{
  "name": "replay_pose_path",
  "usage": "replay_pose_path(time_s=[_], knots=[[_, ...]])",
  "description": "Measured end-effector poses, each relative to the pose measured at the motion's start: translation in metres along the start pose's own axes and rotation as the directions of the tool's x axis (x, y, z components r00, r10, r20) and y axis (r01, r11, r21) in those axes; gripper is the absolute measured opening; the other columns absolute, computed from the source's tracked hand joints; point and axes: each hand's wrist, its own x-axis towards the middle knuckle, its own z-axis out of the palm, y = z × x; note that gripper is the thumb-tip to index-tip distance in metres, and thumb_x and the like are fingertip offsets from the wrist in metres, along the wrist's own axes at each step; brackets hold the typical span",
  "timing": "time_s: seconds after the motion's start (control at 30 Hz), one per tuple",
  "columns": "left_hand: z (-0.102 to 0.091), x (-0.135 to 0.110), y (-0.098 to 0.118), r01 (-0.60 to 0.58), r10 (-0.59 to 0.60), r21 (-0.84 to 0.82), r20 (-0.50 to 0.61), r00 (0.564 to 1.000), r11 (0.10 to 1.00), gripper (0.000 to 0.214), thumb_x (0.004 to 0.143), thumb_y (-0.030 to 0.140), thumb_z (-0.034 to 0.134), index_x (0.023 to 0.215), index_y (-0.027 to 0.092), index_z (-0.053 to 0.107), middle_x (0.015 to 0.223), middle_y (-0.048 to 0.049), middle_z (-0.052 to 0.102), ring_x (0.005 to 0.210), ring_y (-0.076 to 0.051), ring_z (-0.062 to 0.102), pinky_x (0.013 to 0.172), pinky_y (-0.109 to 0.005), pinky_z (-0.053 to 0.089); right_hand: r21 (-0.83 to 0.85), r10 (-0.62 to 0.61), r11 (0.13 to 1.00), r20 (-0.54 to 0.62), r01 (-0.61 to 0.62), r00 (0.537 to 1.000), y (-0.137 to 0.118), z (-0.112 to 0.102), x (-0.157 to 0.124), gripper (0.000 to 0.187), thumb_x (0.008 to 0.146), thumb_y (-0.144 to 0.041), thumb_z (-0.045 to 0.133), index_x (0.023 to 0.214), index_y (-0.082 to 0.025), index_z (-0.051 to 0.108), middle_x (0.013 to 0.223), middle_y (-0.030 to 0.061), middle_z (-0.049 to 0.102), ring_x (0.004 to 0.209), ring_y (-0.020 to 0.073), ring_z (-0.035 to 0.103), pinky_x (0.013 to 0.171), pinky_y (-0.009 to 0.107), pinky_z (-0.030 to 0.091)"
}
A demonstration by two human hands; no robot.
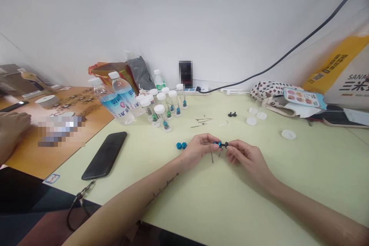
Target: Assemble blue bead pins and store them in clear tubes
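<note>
Between thumb and fingers, my left hand [198,148] pinches a small blue metal part [219,144]. My right hand [249,157] grips a small black part [225,145] with a round flared end, its shaft meeting the blue one. Both hands are closed, just above the pale green table. Two blue round parts [181,145] lie left of my left hand. A thin metal pin [212,157] is under the hands. Farther back are several thin metal rods [201,121], a small bent hex key [224,123] and a pair of black parts [232,114].
Several clear tubes with white caps [163,117] stand at the back left beside water bottles [123,96]. A black phone [105,155] lies left. White caps [288,134] and a patterned pouch [276,92] are right. Another person's hand [14,125] rests on the orange table.
</note>
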Motion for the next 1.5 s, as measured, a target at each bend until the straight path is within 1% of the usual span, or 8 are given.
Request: replay_pose_path(time_s=[0.07, 0.13, 0.23, 0.3, 0.5, 0.63, 1.07, 1.5], knots=[[-0.0011, 0.0004, 0.0001, 0.002, -0.002, -0.019, -0.001, 1.000, 1.000, 0.030, 0.065, 0.025, 0.075, 0.089, 0.011, 0.063, 0.082, -0.0056, 0.065, 0.079, -0.015, 0.063, 0.084, -0.031, 0.042, 0.010, -0.025, 1.000, -0.051, 0.026, 0.998, 0.0012, 0.0007, 0.0005, 0.027, 0.084, -0.041, 0.053, 0.102, -0.022, 0.057, 0.079, 0.0023, 0.062, 0.066, 0.0147, 0.059, 0.061, 0.028, 0.049], [-0.0019, 0.0008, 0.0001, 0.003, -0.003, -0.024, -0.001, 1.000, 1.000, 0.030, 0.065, 0.025, 0.074, 0.089, 0.011, 0.063, 0.083, -0.0058, 0.065, 0.080, -0.016, 0.063, 0.084, -0.032, 0.042, -0.008, -0.076, 0.997, -0.097, 0.076, 0.992, 0.0025, 0.0014, 0.0010, 0.030, 0.082, -0.038, 0.057, 0.108, -0.025, 0.054, 0.090, 0.0029, 0.062, 0.071, 0.0154, 0.060, 0.066, 0.029, 0.051], [-0.0020, 0.0010, -0.0001, 0.005, -0.005, -0.009, -0.003, 1.000, 1.000, 0.030, 0.065, 0.026, 0.074, 0.088, 0.011, 0.063, 0.084, -0.0065, 0.065, 0.079, -0.016, 0.063, 0.085, -0.033, 0.042, -0.073, -0.154, 0.987, -0.128, 0.145, 0.980, 0.0037, 0.0022, 0.0008, 0.024, 0.081, -0.033, 0.059, 0.103, -0.026, 0.058, 0.096, 0.0035, 0.061, 0.082, 0.0176, 0.061, 0.075, 0.032, 0.051], [-0.0019, 0.0009, -0.0006, 0.009, -0.009, 0.005, -0.003, 1.000, 1.000, 0.030, 0.064, 0.026, 0.075, 0.088, 0.011, 0.063, 0.083, -0.0066, 0.065, 0.078, -0.016, 0.063, 0.084, -0.033, 0.043, -0.096, -0.167, 0.983, -0.130, 0.155, 0.977, 0.0041, 0.0023, 0.0001, 0.018, 0.081, -0.032, 0.058, 0.098, -0.025, 0.061, 0.096, 0.0033, 0.063, 0.085, 0.0184, 0.062, 0.076, 0.032, 0.052], [-0.0027, 0.0009, -0.0025, 0.012, -0.012, 0.053, -0.004, 1.000, 0.999, 0.029, 0.065, 0.026, 0.074, 0.088, 0.011, 0.063, 0.082, -0.0069, 0.065, 0.075, -0.015, 0.062, 0.080, -0.032, 0.043, -0.017, -0.074, 0.997, -0.113, 0.072, 0.991, 0.0033, 0.0020, -0.0009, 0.014, 0.079, -0.030, 0.061, 0.091, -0.023, 0.062, 0.086, 0.0018, 0.066, 0.072, 0.0165, 0.065, 0.067, 0.028, 0.053], [-0.0036, 0.0015, -0.0037, 0.006, -0.006, 0.071, 0.006, 1.000, 0.997, 0.028, 0.066, 0.025, 0.073, 0.088, 0.011, 0.063, 0.082, -0.0070, 0.065, 0.077, -0.015, 0.061, 0.081, -0.032, 0.043, 0.004, -0.033, 0.999, -0.097, 0.033, 0.995, 0.0018, 0.0019, -0.0012, 0.014, 0.079, -0.030, 0.061, 0.090, -0.022, 0.062, 0.082, 0.0011, 0.067, 0.069, 0.0152, 0.064, 0.066, 0.027, 0.053], [-0.0024, 0.0001, -0.0018, 0.004, -0.005, 0.091, 0.009, 1.000, 0.996, 0.027, 0.067, 0.026, 0.073, 0.088, 0.011, 0.063, 0.083, -0.0075, 0.065, 0.077, -0.015, 0.061, 0.079, -0.032, 0.043, 0.022, 0.008, 1.000, -0.094, -0.006, 0.996, 0.0004, 0.0019, -0.0025, 0.013, 0.079, -0.032, 0.061, 0.088, -0.022, 0.062, 0.081, 0.0000, 0.068, 0.067, 0.0135, 0.064, 0.065, 0.024, 0.052], [-0.0011, -0.0004, -0.0012, -0.004, 0.004, 0.109, 0.005, 1.000, 0.994, 0.028, 0.066, 0.027, 0.073, 0.087, 0.011, 0.064, 0.083, -0.0081, 0.066, 0.076, -0.016, 0.061, 0.079, -0.033, 0.044, 0.051, 0.008, 0.999, -0.079, -0.004, 0.997, 0.0042, 0.0023, -0.0012, 0.020, 0.078, -0.038, 0.061, 0.087, -0.020, 0.062, 0.076, 0.0012, 0.066, 0.066, 0.0152, 0.062, 0.065, 0.028, 0.052]])
